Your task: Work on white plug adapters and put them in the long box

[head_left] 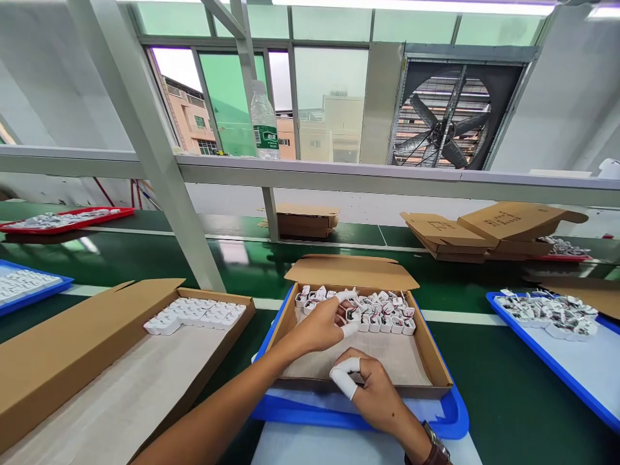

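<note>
An open cardboard box [429,342] lined with pale paper sits in a blue tray [458,413]. Small white parts [382,310] with thin wires fill its far half. My left hand [325,323], with white covers on thumb and index finger, reaches into these parts, its fingers around a white piece at the near edge of the group. Nearer to me, my right hand [371,387] hovers over the box's front edge, fingers curled and covered thumb and index finger bent together; whether something small is between them is hidden. A dark watch is on the right wrist.
On the left stands another open box [242,316] with rows of white parts [198,313]. A blue tray [547,352] of wired parts lies at the right. Metal frame bars [159,161] cross above the green bench, with boxes behind.
</note>
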A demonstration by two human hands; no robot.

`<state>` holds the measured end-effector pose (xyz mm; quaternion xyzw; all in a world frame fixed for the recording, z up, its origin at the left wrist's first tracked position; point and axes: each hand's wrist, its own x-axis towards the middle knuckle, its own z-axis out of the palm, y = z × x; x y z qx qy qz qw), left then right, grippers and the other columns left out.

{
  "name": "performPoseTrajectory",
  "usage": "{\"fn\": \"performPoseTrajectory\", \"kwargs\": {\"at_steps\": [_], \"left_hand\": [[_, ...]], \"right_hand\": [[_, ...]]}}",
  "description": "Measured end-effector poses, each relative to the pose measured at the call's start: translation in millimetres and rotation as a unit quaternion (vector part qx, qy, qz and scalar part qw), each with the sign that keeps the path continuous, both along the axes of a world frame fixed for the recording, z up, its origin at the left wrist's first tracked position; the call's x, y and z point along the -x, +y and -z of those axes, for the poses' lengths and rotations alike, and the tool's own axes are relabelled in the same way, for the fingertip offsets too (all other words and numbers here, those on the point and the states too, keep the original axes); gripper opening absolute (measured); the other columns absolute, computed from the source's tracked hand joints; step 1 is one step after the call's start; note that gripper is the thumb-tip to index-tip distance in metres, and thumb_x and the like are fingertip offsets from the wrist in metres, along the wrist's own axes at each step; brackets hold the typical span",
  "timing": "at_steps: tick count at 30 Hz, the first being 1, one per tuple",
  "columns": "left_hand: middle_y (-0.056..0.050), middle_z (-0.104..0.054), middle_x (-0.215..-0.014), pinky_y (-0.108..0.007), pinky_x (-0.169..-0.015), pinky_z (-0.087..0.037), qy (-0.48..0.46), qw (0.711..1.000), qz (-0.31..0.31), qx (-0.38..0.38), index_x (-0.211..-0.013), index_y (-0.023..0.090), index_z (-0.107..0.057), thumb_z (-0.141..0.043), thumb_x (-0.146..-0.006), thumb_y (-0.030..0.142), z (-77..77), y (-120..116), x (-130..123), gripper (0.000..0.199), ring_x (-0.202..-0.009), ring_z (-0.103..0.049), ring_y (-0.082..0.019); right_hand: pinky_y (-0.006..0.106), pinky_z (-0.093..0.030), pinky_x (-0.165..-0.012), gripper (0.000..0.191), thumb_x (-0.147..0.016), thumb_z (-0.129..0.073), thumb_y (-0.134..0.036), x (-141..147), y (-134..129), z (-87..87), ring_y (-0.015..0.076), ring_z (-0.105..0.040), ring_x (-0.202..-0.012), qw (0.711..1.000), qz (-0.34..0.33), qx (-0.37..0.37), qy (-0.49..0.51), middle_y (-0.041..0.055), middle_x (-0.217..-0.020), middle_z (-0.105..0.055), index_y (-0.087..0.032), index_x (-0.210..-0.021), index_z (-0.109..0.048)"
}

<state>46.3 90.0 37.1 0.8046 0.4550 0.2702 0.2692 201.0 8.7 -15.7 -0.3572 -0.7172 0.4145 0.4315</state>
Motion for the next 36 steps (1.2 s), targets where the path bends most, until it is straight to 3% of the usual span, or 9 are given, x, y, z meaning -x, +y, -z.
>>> {"fn": "performPoseTrajectory", "kwargs": {"at_steps": [3, 7, 9, 12, 16, 22, 27, 31, 36], "left_hand": [[-0.013, -0.066, -0.127, -0.032, -0.093, -0.058, -0.131, 0.991, 0.01, 0.002, -0.137, 0.016, -0.052, -0.065, -0.089, 0.025, -13.0, -31, 6, 0.051, -0.104, -0.069, -0.02], [-0.011, -0.069, -0.12, -0.036, -0.098, -0.057, -0.325, 0.944, 0.04, 0.044, -0.12, 0.017, -0.066, -0.073, -0.081, 0.024, -12.6, -66, 19, 0.04, -0.109, -0.068, -0.025], [-0.009, -0.07, -0.117, -0.036, -0.099, -0.056, -0.317, 0.946, 0.05, 0.039, -0.114, 0.019, -0.07, -0.075, -0.08, 0.02, -7.6, -74, 24, 0.034, -0.108, -0.068, -0.024], [-0.007, -0.071, -0.121, -0.034, -0.1, -0.055, -0.258, 0.964, 0.059, 0.028, -0.119, 0.023, -0.071, -0.072, -0.086, 0.018, 1.5, -78, 30, 0.033, -0.108, -0.068, -0.022], [-0.009, -0.069, -0.127, -0.031, -0.092, -0.059, -0.277, 0.954, 0.083, 0.084, -0.124, 0.023, -0.071, -0.068, -0.092, 0.02, 13.4, -78, 31, 0.033, -0.108, -0.069, -0.022], [-0.008, -0.075, -0.116, -0.033, -0.097, -0.059, -0.376, 0.901, 0.083, 0.201, -0.116, 0.018, -0.074, -0.077, -0.084, 0.022, 25.0, -78, 29, 0.033, -0.103, -0.072, -0.022], [-0.009, -0.075, -0.116, -0.031, -0.092, -0.062, -0.395, 0.908, 0.034, 0.133, -0.104, 0.018, -0.078, -0.07, -0.088, 0.023, 30.8, -79, 28, 0.018, -0.102, -0.073, -0.023], [-0.01, -0.075, -0.112, -0.028, -0.088, -0.062, -0.397, 0.914, -0.001, 0.087, -0.098, 0.018, -0.08, -0.071, -0.085, 0.021, 34.4, -80, 32, 0.016, -0.099, -0.074, -0.022], [-0.012, -0.075, -0.112, -0.029, -0.081, -0.064, -0.405, 0.909, 0.004, 0.102, -0.094, 0.017, -0.081, -0.074, -0.083, 0.023, 34.2, -80, 38, 0.015, -0.095, -0.075, -0.023]], "right_hand": [[0.027, -0.051, -0.078, 0.02, -0.094, -0.063, -0.03, -2, 2, -0.1, 0.0168, -0.064, -0.083, 0.999, 0.014, 0.0, 0.045, 0.004, -0.087, -0.069, -0.019, -0.08, -0.071], [0.034, -0.06, -0.081, 0.03, -0.097, -0.062, -0.047, -7, 6, 3.0, 0.0186, -0.069, -0.08, 0.983, 0.064, 0.041, 0.167, 0.0059, -0.093, -0.075, -0.021, -0.105, -0.074], [0.038, -0.062, -0.082, 0.037, -0.096, -0.064, -0.051, -10, 7, 5.9, 0.0197, -0.072, -0.08, 0.972, 0.073, 0.064, 0.215, 0.0078, -0.102, -0.077, -0.022, -0.118, -0.072], [0.04, -0.063, -0.084, 0.037, -0.09, -0.073, -0.048, -12, 7, 9.3, 0.0213, -0.075, -0.084, 0.957, 0.077, 0.091, 0.266, 0.0078, -0.105, -0.079, -0.024, -0.119, -0.074], [0.037, -0.062, -0.093, 0.032, -0.085, -0.082, -0.04, -13, 4, 6.4, 0.0226, -0.075, -0.099, 0.963, 0.111, 0.075, 0.236, 0.0063, -0.106, -0.08, -0.027, -0.114, -0.077], [0.031, -0.062, -0.087, 0.019, -0.094, -0.071, -0.025, -11, -2, -5.0, 0.0191, -0.072, -0.098, 0.982, 0.086, -0.054, 0.158, 0.0062, -0.109, -0.072, -0.028, -0.113, -0.074], [0.034, -0.06, -0.083, 0.029, -0.093, -0.066, -0.008, -6, -11, -7.8, 0.0199, -0.069, -0.098, 0.977, 0.11, -0.175, 0.056, 0.0069, -0.105, -0.069, -0.027, -0.114, -0.068], [0.036, -0.06, -0.074, 0.04, -0.089, -0.068, -0.002, -5, -15, -12.3, 0.021, -0.067, -0.088, 0.957, 0.062, -0.283, -0.012, 0.0075, -0.099, -0.07, -0.025, -0.121, -0.063], [0.039, -0.062, -0.08, 0.06, -0.095, -0.061, -0.004, -8, -17, -14.8, 0.0233, -0.069, -0.095, 0.95, -0.001, -0.297, -0.093, 0.0121, -0.108, -0.073, -0.025, -0.149, -0.045]]}}
